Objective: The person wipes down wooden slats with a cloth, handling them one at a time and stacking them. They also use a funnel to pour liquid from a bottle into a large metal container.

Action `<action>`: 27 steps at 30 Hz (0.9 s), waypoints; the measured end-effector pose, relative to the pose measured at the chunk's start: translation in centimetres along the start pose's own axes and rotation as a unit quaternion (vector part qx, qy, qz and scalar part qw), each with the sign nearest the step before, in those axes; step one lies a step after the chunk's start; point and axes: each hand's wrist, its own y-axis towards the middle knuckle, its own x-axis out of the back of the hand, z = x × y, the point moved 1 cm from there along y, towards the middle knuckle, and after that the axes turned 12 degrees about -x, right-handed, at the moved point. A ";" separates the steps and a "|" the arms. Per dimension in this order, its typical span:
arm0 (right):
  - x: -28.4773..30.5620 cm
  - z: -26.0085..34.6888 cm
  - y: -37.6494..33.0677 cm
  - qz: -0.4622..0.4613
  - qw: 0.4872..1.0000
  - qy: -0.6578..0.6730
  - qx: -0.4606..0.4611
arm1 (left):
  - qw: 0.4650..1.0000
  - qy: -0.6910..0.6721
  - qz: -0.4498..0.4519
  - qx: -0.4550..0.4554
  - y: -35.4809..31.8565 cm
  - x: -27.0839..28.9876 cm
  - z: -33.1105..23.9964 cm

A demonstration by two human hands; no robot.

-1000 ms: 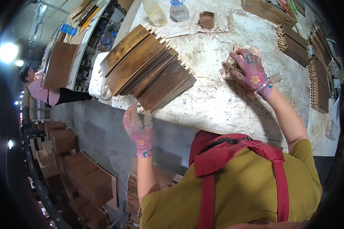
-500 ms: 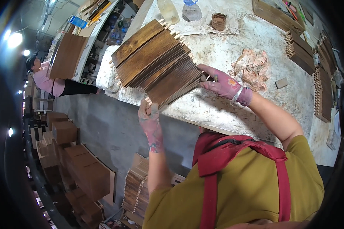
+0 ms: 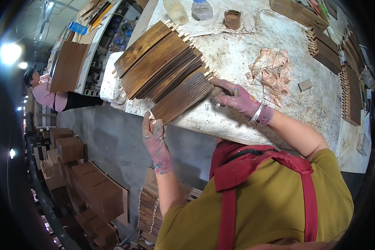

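Note:
Between my two hands is a dark brown wooden board point(image 3: 182, 99), its broad face turned up and tilted, with pale pegs at its short ends. My left hand point(image 3: 157, 146), in a stained pink glove, grips its near left end. My right hand point(image 3: 241, 101), gloved alike and with a bracelet at the wrist, pinches the opposite end, partly hidden behind it. Against the board's far side lies a row of similar pegged boards point(image 3: 152, 58), leaning on one another at the table's left edge.
On the stained white table point(image 3: 237, 54) are a crumpled cloth point(image 3: 273, 73), a small block point(image 3: 305, 85), a brown-stained jar point(image 3: 232, 19) and plastic bottles point(image 3: 202, 10). More pegged boards point(image 3: 351, 93) line the right side. A person point(image 3: 46, 89) stands far left, beyond stacked brown boxes point(image 3: 96, 187).
The nearest board has come apart from the row and its face now shows more fully. My left hand has moved slightly left and down with it; my right hand still grips the other end.

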 end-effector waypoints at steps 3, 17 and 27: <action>-0.3 0.3 -0.7 -0.009 0.999 0.023 -0.022 | 0.997 -0.068 0.014 0.038 -0.4 0.1 -0.8; 6.0 -2.7 -8.9 -0.185 0.975 -0.108 -0.057 | 0.928 -0.019 0.266 0.260 -11.1 -5.4 0.8; 17.9 -1.0 -8.5 -0.392 0.728 -0.556 -0.088 | 0.883 -0.106 0.371 0.267 -9.9 -8.9 7.5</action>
